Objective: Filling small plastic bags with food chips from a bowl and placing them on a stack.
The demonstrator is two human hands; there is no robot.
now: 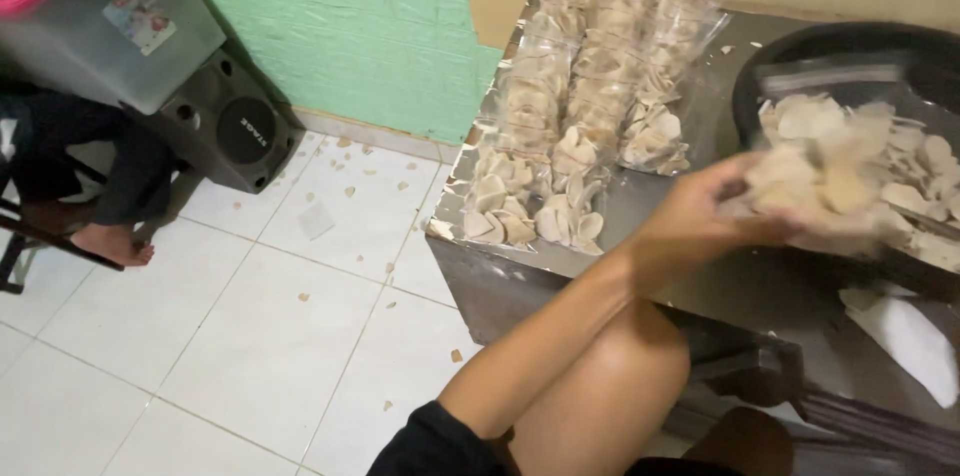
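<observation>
My left hand (700, 214) reaches out over the metal table (640, 194), and my forearm crosses above my knee. Its fingers are closed on a clear plastic bag of pale crackers (822, 176), which is blurred by motion. The bag hangs in front of a black basin (840, 36) that holds more loose crackers (920, 161). My right hand does not show.
Several filled clear bags of crackers (560, 136) lie in rows on the table's left part. A white sheet (910, 341) lies at the right. On the crumb-strewn white tile floor (250, 336) stand a black speaker (235, 126) and a grey bin (120, 26). Another person's foot (115, 244) rests at left.
</observation>
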